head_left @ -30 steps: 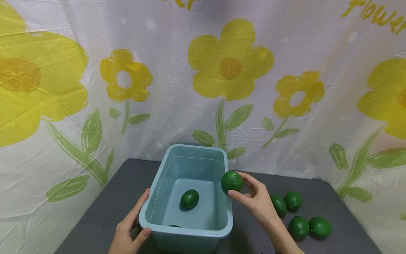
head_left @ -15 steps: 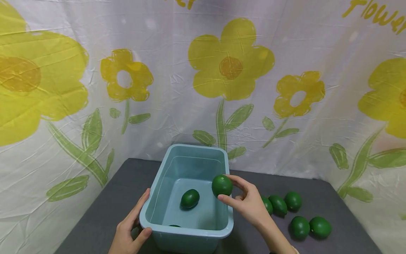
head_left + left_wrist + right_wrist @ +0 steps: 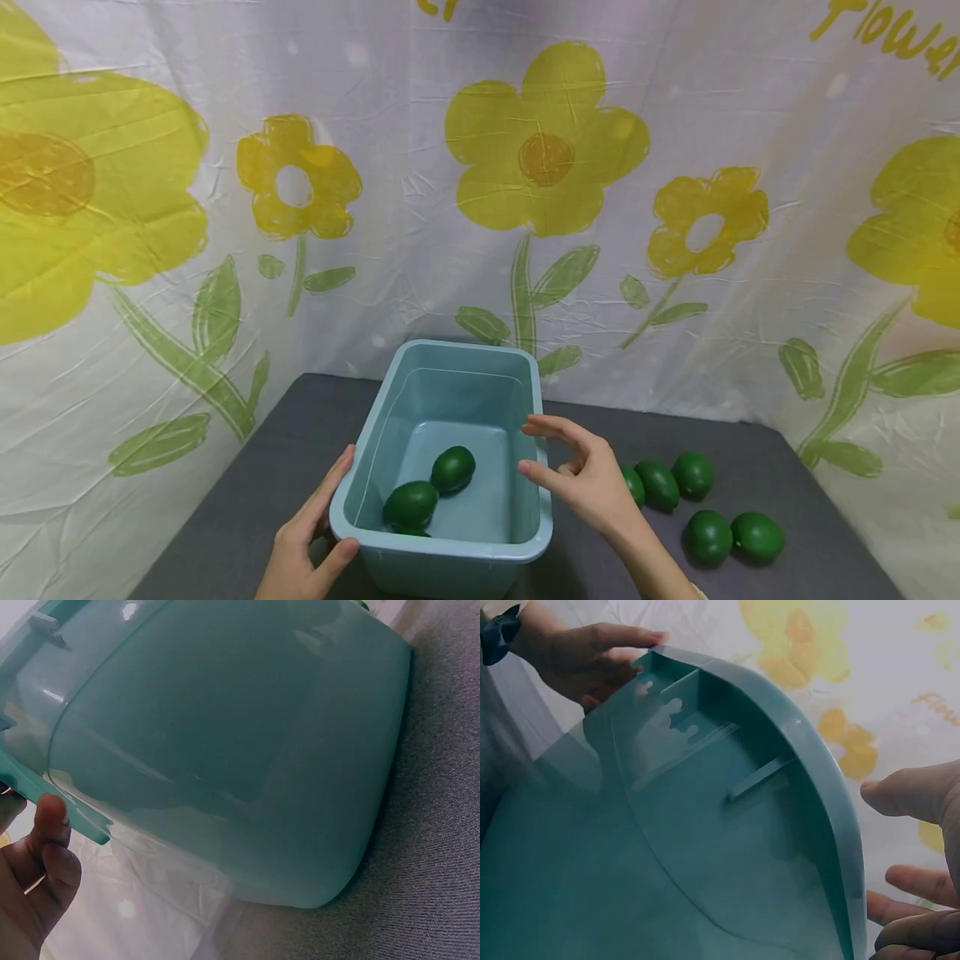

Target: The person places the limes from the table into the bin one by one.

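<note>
A light blue plastic storage bin (image 3: 442,552) stands on the dark table. My left hand (image 3: 307,537) holds its near left corner, thumb and fingers at the rim; in the left wrist view the fingers (image 3: 56,851) bend beneath that rim. Over the bin's right edge hovers my right hand (image 3: 588,479), thumb and forefinger spread apart with nothing between them. Inside the bin lie a green lime (image 3: 453,470) and a second lime (image 3: 410,503) beside it. A sliver of a third lime (image 3: 412,532) shows behind the near wall, mostly hidden.
Several more limes (image 3: 707,537) lie on the table (image 3: 577,550) to the right of the bin, one partly covered by the right hand. A white cloth (image 3: 405,275) printed with yellow flowers hangs behind the table and along its sides.
My right hand has moved left over the bin's edge and let go of its lime, which now lies in the bin's near left part. Another lime in there has shifted slightly. The left hand stays put.
</note>
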A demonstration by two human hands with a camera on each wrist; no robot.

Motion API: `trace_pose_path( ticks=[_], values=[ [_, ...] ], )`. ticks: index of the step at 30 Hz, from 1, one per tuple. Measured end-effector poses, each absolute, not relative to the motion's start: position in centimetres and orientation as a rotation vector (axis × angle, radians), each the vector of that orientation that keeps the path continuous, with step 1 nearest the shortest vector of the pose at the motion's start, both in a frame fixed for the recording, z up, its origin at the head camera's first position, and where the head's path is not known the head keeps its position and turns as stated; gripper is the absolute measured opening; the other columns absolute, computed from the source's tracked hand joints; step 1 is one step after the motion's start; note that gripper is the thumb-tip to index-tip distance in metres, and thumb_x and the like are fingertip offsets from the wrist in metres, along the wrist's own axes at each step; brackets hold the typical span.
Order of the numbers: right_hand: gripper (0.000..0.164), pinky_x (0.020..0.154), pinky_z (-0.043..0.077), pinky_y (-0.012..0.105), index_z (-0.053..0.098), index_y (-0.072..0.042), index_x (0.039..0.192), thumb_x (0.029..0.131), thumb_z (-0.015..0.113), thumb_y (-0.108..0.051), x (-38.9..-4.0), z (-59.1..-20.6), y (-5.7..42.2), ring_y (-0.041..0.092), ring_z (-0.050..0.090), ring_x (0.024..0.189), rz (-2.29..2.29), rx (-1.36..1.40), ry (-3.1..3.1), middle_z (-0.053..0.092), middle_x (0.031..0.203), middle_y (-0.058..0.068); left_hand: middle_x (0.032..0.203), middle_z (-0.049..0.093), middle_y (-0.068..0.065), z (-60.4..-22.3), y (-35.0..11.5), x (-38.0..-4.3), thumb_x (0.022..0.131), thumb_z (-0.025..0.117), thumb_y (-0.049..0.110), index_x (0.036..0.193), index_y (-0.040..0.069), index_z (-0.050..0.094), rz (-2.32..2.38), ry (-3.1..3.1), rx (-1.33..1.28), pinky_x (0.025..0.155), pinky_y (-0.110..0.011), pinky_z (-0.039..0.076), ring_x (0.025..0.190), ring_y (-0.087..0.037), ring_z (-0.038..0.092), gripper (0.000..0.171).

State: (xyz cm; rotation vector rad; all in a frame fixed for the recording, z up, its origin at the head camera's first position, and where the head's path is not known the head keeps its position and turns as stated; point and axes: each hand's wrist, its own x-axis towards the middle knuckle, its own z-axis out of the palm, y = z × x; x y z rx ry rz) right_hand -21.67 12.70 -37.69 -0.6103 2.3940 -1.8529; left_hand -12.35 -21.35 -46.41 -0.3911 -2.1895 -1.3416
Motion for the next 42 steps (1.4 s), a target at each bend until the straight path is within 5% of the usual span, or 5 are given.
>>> trace_pose_path(
  ticks=[9, 36, 42],
  values=[
    [0.054, 0.043, 0.028, 0.022, 0.066, -0.012, 0.143, 0.092, 0.084, -0.014, -21.7, -38.0, 13.3, 0.005, 0.022, 0.04, -1.879, -0.625, 2.419, 0.068, 0.135, 0.023, 0.17, 0.039, -0.007, -46.6, -21.2, -12.4, 0.093, 0.074, 0.002, 0.167, 0.016, 0.038, -1.341, -2.171, -0.4, 0.097, -0.009, 0.047, 0.147, 0.006, 0.039, 0.083],
    [0.053, 0.042, 0.037, 0.029, 0.065, -0.015, 0.144, 0.094, 0.083, -0.017, -21.9, -38.6, 18.8, 0.006, 0.028, 0.039, -1.874, -0.387, 2.618, 0.067, 0.138, 0.018, 0.17, 0.039, 0.003, -46.3, -21.1, -12.3, 0.093, 0.073, 0.003, 0.167, 0.022, 0.037, -1.345, -2.2, -0.325, 0.094, -0.009, 0.048, 0.142, 0.009, 0.042, 0.084],
    [0.052, 0.043, 0.038, 0.03, 0.066, -0.017, 0.143, 0.094, 0.083, -0.021, -21.8, -39.3, 20.5, 0.007, 0.026, 0.041, -1.829, -0.294, 2.689, 0.071, 0.133, 0.008, 0.17, 0.039, 0.001, -46.5, -21.1, -12.3, 0.093, 0.074, 0.003, 0.167, 0.019, 0.038, -1.343, -2.184, -0.357, 0.095, -0.008, 0.047, 0.144, 0.007, 0.042, 0.083]
  ],
)
